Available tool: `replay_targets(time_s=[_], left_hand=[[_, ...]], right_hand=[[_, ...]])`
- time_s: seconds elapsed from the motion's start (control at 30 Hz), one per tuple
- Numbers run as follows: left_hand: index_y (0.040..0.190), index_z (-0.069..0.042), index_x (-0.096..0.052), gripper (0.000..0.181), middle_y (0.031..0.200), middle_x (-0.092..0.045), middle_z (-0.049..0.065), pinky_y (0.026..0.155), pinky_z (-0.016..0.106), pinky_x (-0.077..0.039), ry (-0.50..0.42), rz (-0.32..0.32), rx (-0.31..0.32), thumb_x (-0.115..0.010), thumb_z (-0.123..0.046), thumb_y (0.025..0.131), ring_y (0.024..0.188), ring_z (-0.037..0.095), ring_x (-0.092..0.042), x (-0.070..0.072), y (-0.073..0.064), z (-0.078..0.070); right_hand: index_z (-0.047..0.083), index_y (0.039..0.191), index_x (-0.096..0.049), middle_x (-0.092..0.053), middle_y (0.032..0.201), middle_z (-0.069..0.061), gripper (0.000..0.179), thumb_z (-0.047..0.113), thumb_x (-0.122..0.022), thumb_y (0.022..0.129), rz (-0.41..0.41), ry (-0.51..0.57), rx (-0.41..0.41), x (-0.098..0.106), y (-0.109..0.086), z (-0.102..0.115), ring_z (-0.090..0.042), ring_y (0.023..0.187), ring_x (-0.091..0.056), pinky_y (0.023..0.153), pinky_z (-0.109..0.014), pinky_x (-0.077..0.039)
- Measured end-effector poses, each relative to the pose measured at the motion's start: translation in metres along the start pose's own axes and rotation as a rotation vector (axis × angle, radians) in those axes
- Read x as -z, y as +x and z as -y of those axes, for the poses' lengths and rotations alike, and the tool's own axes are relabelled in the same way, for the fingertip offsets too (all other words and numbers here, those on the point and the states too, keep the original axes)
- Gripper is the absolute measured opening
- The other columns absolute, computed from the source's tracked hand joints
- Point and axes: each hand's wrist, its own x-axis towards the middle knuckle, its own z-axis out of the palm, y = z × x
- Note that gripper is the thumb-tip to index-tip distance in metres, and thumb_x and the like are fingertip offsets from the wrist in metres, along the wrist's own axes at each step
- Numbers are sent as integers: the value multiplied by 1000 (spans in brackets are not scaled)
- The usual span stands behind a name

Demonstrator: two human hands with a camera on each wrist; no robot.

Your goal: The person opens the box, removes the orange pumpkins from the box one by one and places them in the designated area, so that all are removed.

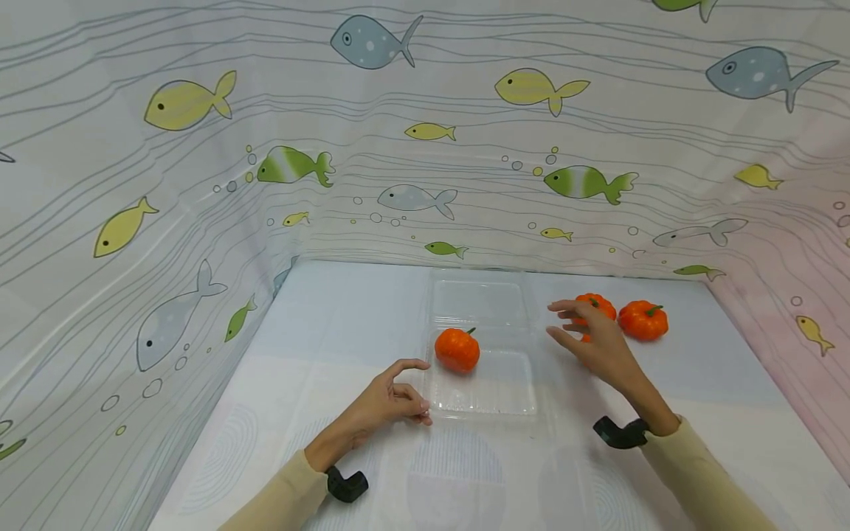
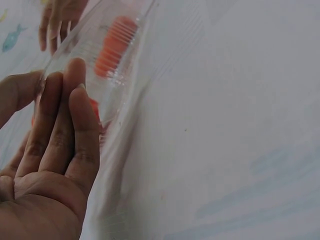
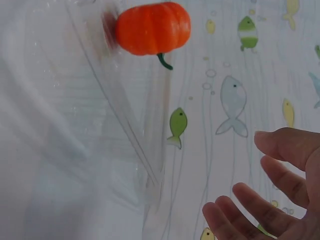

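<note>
A clear plastic clamshell box lies opened on the table, its lid folded back away from me. One small orange pumpkin with a green stem sits in the left part of its base. My left hand is at the box's left edge, fingertips right at the rim, fingers fairly straight in the left wrist view. Over to the right, my right hand hovers with spread, relaxed fingers and holds nothing. It partly hides an orange pumpkin; a second pumpkin stands just right of that.
A pale table cover with faint printed shapes lies under everything. Fish-patterned curtains rise behind the table and along its left and right sides. Black bands are worn on both wrists.
</note>
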Motion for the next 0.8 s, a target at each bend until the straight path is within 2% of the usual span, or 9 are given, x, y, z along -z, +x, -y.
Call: replay_targets(time_s=[0.13, 0.3, 0.6, 0.8], left_hand=[[154, -12, -36, 74, 96, -73, 20, 87, 44, -59, 8, 2, -2, -78, -10, 93, 90, 39, -74, 1, 0, 1], [154, -12, -37, 74, 95, -73, 20, 88, 44, -59, 13, 5, -5, -78, -10, 93, 90, 39, -74, 2, 1, 1], [154, -10, -35, 75, 94, -73, 19, 87, 45, -59, 10, 16, -12, -78, -9, 93, 90, 39, -75, 3, 1, 2], [154, -11, -35, 75, 94, -73, 19, 87, 45, -59, 6, 18, -8, -78, -9, 93, 90, 39, -75, 3, 1, 1]], right_hand=[[6, 134, -61, -63, 133, -13, 43, 17, -76, 96, 67, 33, -18, -12, 7, 9, -35, 120, -62, 95, -54, -54], [7, 134, -61, -63, 134, -14, 43, 22, -76, 97, 124, 59, -10, -26, 13, 14, -38, 119, -62, 96, -56, -54], [11, 135, -61, -65, 133, -10, 44, 27, -76, 96, 227, 61, -11, -46, 22, 26, -36, 116, -65, 95, -51, -56], [14, 136, -61, -63, 136, -9, 43, 29, -74, 97, 332, 72, -33, -56, 25, 37, -33, 119, -62, 98, -48, -55]])
